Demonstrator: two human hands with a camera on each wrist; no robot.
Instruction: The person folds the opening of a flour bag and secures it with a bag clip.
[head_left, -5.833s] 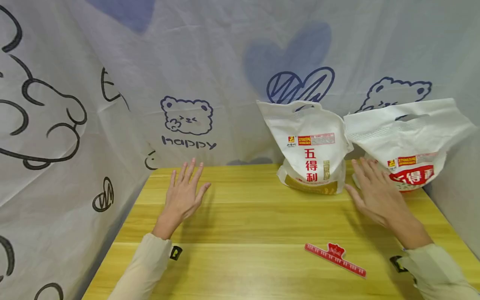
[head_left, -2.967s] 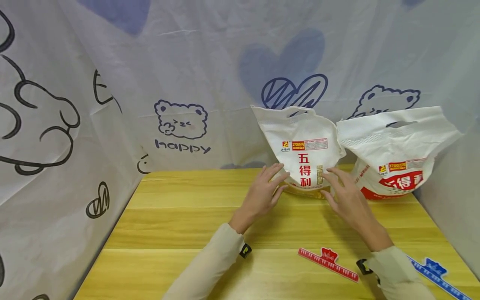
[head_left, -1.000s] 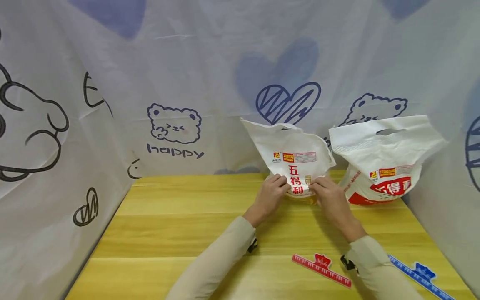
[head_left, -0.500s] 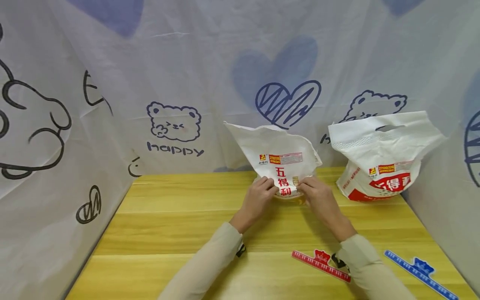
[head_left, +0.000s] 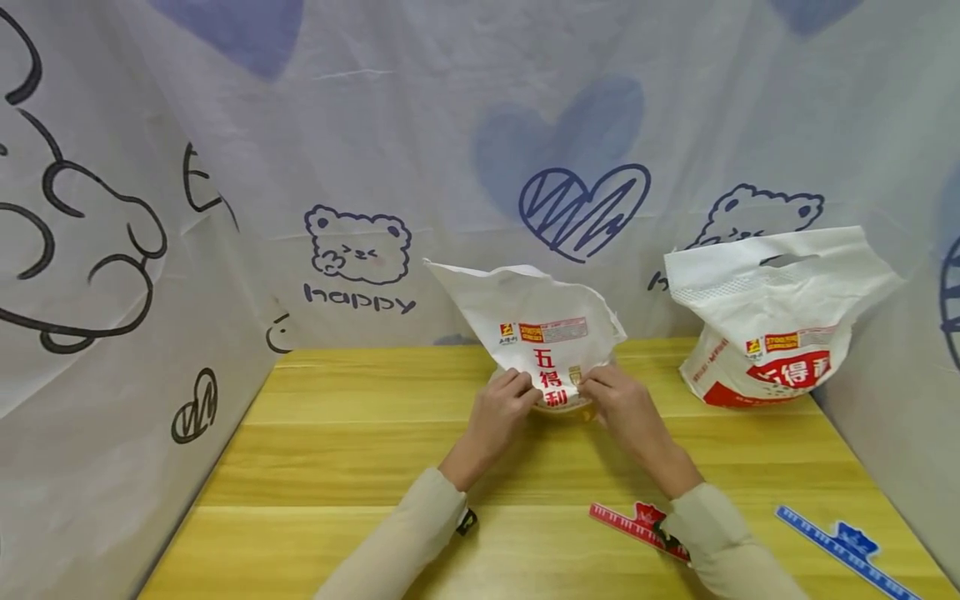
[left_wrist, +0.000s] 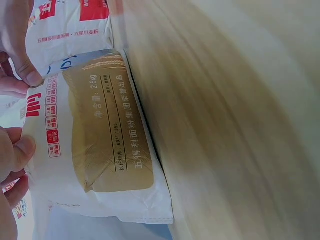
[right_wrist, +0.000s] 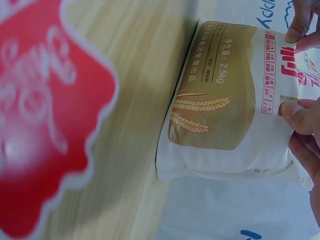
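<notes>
A white flour bag with red print and a gold lower panel stands on the wooden table, its loose top leaning to the left. My left hand pinches the front of the bag on its left side. Opposite it, my right hand pinches the same front at the right, thumb and fingers gathering the cloth. In the left wrist view the gold panel faces out below both thumbs, with the bag's bottom edge down at the tabletop. Wheat ears show on that panel in the right wrist view.
A second flour bag with a red panel stands at the back right. A red clip, partly behind my right cuff, and a blue clip lie nearer the front. Printed cloth hangs behind and along the sides.
Both hands came from lying flat and apart to pinch the gold-panel bag. It has since shifted left and slightly nearer, away from the second bag, its top tilting further left.
</notes>
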